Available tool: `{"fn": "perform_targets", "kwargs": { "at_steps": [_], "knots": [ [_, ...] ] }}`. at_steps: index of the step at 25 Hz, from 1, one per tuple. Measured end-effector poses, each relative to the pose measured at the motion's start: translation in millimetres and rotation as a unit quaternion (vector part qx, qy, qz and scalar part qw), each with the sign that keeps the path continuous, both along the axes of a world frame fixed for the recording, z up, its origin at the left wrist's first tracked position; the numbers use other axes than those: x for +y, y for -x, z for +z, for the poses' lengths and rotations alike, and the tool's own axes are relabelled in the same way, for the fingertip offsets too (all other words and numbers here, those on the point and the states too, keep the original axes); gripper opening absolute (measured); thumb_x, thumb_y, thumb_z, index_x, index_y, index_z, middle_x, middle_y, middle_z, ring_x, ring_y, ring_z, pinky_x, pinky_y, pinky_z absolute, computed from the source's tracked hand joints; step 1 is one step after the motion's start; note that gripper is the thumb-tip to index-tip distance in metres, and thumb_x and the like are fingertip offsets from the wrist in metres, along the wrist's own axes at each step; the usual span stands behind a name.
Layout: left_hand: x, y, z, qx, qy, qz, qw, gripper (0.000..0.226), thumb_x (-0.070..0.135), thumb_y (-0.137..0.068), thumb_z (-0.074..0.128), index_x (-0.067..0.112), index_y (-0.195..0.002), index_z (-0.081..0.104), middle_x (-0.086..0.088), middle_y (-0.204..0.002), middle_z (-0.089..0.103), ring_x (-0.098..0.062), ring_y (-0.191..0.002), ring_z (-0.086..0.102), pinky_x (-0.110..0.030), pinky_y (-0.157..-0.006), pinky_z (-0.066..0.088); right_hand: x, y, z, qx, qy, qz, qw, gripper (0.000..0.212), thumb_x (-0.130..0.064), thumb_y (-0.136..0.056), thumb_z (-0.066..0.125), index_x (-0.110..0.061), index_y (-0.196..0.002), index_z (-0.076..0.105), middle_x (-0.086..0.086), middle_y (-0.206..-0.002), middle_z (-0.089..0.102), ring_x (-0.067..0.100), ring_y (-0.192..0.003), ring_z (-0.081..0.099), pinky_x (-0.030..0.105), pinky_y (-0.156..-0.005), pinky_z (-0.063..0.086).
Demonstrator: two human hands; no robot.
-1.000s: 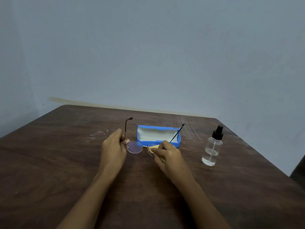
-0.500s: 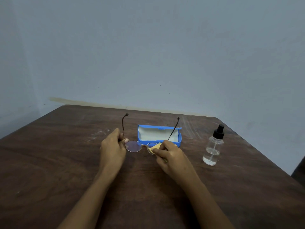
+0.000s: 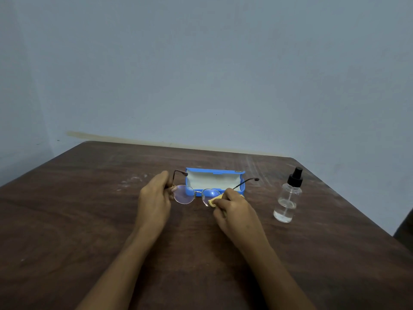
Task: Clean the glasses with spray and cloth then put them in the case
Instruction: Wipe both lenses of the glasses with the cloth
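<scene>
Round thin-framed glasses (image 3: 184,194) hang above the table in front of the open blue case (image 3: 214,180), temples pointing away from me. My left hand (image 3: 156,198) pinches the frame at its left hinge. My right hand (image 3: 232,209) presses a small yellow cloth (image 3: 213,201) onto the right lens, which is partly hidden by cloth and fingers. The case has a pale lining and nothing inside. A clear spray bottle (image 3: 287,198) with a black pump stands upright to the right, apart from both hands.
Everything sits on a dark brown wooden table (image 3: 89,231) pushed against a plain blue-grey wall. The table's right edge runs diagonally just beyond the bottle. White scuff marks lie left of the case.
The glasses have tilted: the temples, which stood steeply up, now lie lower and point away from me. Both hands stayed in place, the right still holding the cloth on the right lens.
</scene>
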State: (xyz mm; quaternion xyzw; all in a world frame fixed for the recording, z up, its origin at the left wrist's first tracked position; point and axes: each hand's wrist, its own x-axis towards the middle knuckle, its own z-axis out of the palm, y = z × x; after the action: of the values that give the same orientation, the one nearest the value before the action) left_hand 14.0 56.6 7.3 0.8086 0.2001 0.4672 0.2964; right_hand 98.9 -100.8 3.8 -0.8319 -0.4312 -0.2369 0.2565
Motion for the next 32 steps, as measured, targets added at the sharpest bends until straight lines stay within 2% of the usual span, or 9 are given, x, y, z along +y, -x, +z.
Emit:
{"fn": "perform_targets", "kwargs": {
  "at_steps": [3, 6, 10, 11, 16, 18, 25, 29, 32],
  "knots": [
    [-3.1, -1.8, -0.4, 0.001, -0.030, -0.026, 0.999, 0.016, -0.017, -0.072, 0.046, -0.004, -0.065, 0.039, -0.022, -0.065, 0.053, -0.024, -0.058, 0.043, -0.021, -0.052, 0.032, 3.6, 3.9, 0.6, 0.004, -0.032, -0.036, 0.999, 0.021, -0.018, -0.075, 0.050, -0.006, -0.073, 0.068, 0.009, -0.074, 0.057, 0.028, -0.065, 0.060, 0.024, -0.048, 0.031],
    [-5.4, -3.0, -0.1, 0.002, -0.047, -0.043, 0.998, 0.016, -0.017, -0.071, 0.044, -0.002, -0.065, 0.040, -0.020, -0.066, 0.053, -0.032, -0.062, 0.049, -0.026, -0.053, 0.036, 6.1, 4.2, 3.0, 0.025, 0.008, -0.056, 0.998, 0.030, -0.026, -0.092, 0.044, -0.006, -0.094, 0.067, 0.010, -0.093, 0.057, 0.026, -0.086, 0.057, 0.028, -0.059, 0.031],
    [-7.4, -1.6, 0.1, -0.009, -0.082, -0.058, 0.995, 0.011, -0.007, -0.062, 0.032, 0.000, -0.065, 0.040, -0.020, -0.066, 0.054, -0.035, -0.064, 0.052, -0.031, -0.057, 0.037, 12.4, 7.4, 3.8, 0.000, -0.022, -0.103, 0.994, 0.020, -0.027, -0.074, 0.060, -0.012, -0.061, 0.064, 0.002, -0.065, 0.055, 0.017, -0.055, 0.057, 0.020, -0.039, 0.032],
    [-8.2, -1.7, 0.2, -0.013, -0.084, -0.062, 0.994, 0.011, -0.005, -0.061, 0.031, 0.000, -0.065, 0.040, -0.020, -0.066, 0.054, -0.035, -0.064, 0.053, -0.032, -0.057, 0.038, 13.3, 5.5, 1.5, -0.004, -0.038, -0.099, 0.994, 0.018, -0.026, -0.072, 0.060, -0.012, -0.061, 0.062, 0.001, -0.063, 0.054, 0.017, -0.052, 0.056, 0.018, -0.039, 0.030],
    [-9.4, -1.8, 0.9, -0.017, -0.082, -0.064, 0.994, 0.012, 0.000, -0.062, 0.030, -0.001, -0.065, 0.041, -0.020, -0.065, 0.053, -0.037, -0.063, 0.052, -0.036, -0.058, 0.038, 9.0, -0.7, -3.0, 0.026, -0.056, -0.010, 0.998, 0.031, -0.028, -0.086, 0.044, -0.008, -0.084, 0.067, 0.006, -0.071, 0.054, 0.021, -0.062, 0.054, 0.025, -0.048, 0.044],
    [-11.4, -0.6, 2.4, -0.015, -0.090, -0.054, 0.994, 0.013, 0.002, -0.062, 0.030, -0.001, -0.065, 0.041, -0.019, -0.066, 0.053, -0.036, -0.063, 0.051, -0.036, -0.058, 0.038, 9.1, -0.5, -2.0, 0.022, -0.052, 0.000, 0.998, 0.025, -0.023, -0.085, 0.048, -0.008, -0.090, 0.068, 0.006, -0.073, 0.055, 0.022, -0.063, 0.055, 0.027, -0.049, 0.045],
    [-10.6, -4.4, -0.8, -0.027, -0.084, -0.034, 0.996, 0.011, -0.001, -0.062, 0.031, 0.001, -0.065, 0.042, -0.014, -0.066, 0.050, -0.028, -0.063, 0.048, -0.034, -0.058, 0.037, 8.5, 4.7, 1.8, 0.030, -0.067, -0.066, 0.995, 0.037, -0.031, -0.082, 0.041, -0.007, -0.087, 0.069, 0.010, -0.077, 0.058, 0.026, -0.068, 0.058, 0.026, -0.052, 0.037],
    [-7.5, -4.7, -1.5, -0.031, -0.073, -0.010, 0.997, 0.005, -0.001, -0.065, 0.036, 0.002, -0.064, 0.041, -0.013, -0.065, 0.049, -0.022, -0.062, 0.038, -0.031, -0.056, 0.031, 6.8, 7.5, 2.5, 0.016, -0.056, -0.076, 0.995, 0.021, -0.018, -0.080, 0.050, -0.007, -0.079, 0.068, 0.007, -0.079, 0.058, 0.026, -0.071, 0.060, 0.025, -0.053, 0.032],
    [-4.1, -6.1, -4.1, -0.029, -0.073, -0.001, 0.997, 0.006, -0.001, -0.068, 0.040, 0.004, -0.065, 0.042, -0.012, -0.066, 0.052, -0.026, -0.062, 0.044, -0.035, -0.057, 0.034, 3.9, 9.9, 4.5, 0.021, -0.026, -0.057, 0.998, 0.024, -0.018, -0.086, 0.046, -0.009, -0.094, 0.066, 0.006, -0.092, 0.058, 0.024, -0.085, 0.058, 0.027, -0.061, 0.033]
  ]
}}
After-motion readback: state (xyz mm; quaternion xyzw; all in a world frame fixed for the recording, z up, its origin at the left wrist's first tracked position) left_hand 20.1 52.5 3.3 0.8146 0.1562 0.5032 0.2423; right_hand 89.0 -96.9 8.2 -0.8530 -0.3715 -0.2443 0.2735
